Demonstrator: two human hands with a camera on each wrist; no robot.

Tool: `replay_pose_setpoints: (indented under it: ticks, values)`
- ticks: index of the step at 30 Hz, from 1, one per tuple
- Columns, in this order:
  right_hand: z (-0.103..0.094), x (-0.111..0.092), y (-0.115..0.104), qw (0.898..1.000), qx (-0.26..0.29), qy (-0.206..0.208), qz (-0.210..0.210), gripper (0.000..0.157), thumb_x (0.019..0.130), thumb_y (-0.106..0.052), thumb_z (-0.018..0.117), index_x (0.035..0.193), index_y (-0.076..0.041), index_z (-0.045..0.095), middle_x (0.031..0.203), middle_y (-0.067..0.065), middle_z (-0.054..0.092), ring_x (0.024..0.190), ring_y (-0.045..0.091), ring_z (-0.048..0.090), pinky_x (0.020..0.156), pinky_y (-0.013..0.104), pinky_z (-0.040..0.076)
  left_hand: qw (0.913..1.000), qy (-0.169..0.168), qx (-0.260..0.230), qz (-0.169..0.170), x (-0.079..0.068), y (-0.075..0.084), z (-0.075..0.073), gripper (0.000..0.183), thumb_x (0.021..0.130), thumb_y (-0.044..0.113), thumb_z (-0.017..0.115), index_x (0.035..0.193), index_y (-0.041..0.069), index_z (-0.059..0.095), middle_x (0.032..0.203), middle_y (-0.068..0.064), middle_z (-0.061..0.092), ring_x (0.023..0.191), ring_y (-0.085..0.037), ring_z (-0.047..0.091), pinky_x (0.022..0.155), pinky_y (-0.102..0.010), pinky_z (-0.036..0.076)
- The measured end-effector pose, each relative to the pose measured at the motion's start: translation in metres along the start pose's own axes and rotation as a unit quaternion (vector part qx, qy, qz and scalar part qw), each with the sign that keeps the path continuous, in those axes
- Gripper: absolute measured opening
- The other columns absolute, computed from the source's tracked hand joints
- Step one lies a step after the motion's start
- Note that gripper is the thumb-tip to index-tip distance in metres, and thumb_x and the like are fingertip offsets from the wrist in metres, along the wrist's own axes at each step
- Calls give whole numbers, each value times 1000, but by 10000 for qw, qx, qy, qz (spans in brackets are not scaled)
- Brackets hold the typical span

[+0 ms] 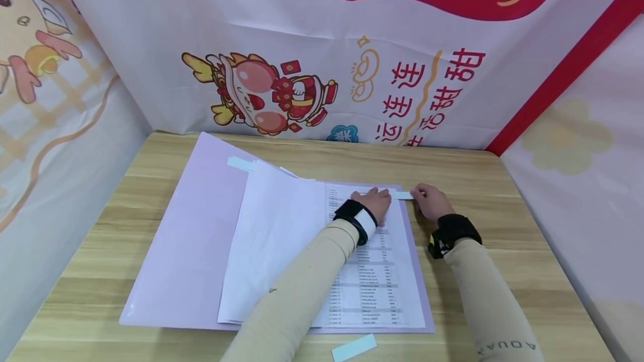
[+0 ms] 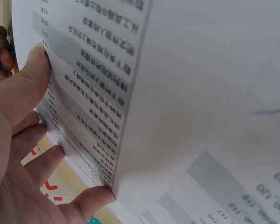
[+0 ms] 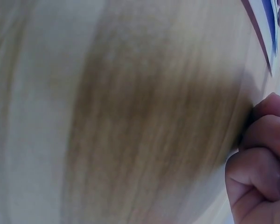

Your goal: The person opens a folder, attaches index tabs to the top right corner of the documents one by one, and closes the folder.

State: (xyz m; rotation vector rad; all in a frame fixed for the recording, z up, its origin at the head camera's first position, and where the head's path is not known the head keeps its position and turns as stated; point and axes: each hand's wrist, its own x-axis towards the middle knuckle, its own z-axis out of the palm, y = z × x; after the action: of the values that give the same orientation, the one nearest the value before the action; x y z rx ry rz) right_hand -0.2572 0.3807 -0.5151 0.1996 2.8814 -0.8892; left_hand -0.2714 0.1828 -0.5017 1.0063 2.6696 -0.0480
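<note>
A pale purple folder (image 1: pixel 176 239) lies spread on the wooden table, with a printed list page (image 1: pixel 372 295) on its right side. My left hand (image 1: pixel 374 203) rests on the upper part of that page; in the left wrist view its thumb (image 2: pixel 35 70) and fingertips press the printed sheet. Past the page's upper right edge sticks out a light blue paper strip (image 1: pixel 401 195). My right hand (image 1: pixel 432 201) pinches the outer end of this strip, its fingers (image 3: pixel 261 163) curled. The fingertips' contact with the strip is hidden in the right wrist view.
Turned-over white sheets (image 1: pixel 282 239) cover part of the folder's left side, with another light blue strip (image 1: pixel 240 163) sticking out at their top corner. A loose light blue strip (image 1: pixel 354 347) lies near the front edge of the table (image 1: pixel 503 205). Printed cloth (image 1: pixel 312 27) hangs behind.
</note>
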Motion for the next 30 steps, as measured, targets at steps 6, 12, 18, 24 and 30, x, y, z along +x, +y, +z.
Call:
replay_pose_setpoints:
  ticks: [6, 12, 18, 24, 30]
  values:
    - [0, -1, -5, 9995, -63, -108, 307, 32, 109, -22, 44, 95, 0, 61, 80, 8, 61, 76, 24, 57, 71, 33, 41, 9997, 175, -55, -139, 2, 1, 0, 58, 86, 36, 82, 139, 26, 63, 159, 12, 41, 145, -13, 38, 99, -51, 47]
    - [0, -2, -8, 9991, -328, 46, 249, 32, 107, -20, 45, 96, 3, 63, 78, 10, 59, 75, 26, 55, 68, 33, 41, 9994, 345, 1, -72, 5, -1, 2, 63, 81, 39, 85, 139, 25, 63, 155, 13, 46, 138, -11, 45, 93, -48, 48]
    - [4, 1, -12, 9972, -666, 234, 244, 25, 98, -18, 50, 97, 5, 58, 83, 15, 59, 79, 32, 58, 70, 39, 45, 9991, 397, 142, 54, 7, -5, 6, 66, 83, 43, 83, 141, 23, 60, 155, 12, 46, 137, -11, 46, 91, -49, 49]
    - [11, 1, -18, 9930, -935, 576, 429, 31, 93, -25, 60, 99, 4, 49, 85, 21, 63, 79, 38, 63, 71, 49, 51, 9988, 440, 47, 230, 7, -9, 9, 67, 85, 44, 81, 144, 22, 58, 156, 9, 45, 139, -10, 43, 95, -50, 48]
    - [17, 3, -27, 9919, -1043, 708, 163, 21, 95, -19, 61, 81, -4, 55, 72, 9, 59, 67, 29, 58, 60, 37, 43, 9982, 583, -57, 102, 6, -8, 7, 65, 83, 42, 83, 140, 21, 62, 150, 9, 51, 136, -10, 47, 92, -50, 49]
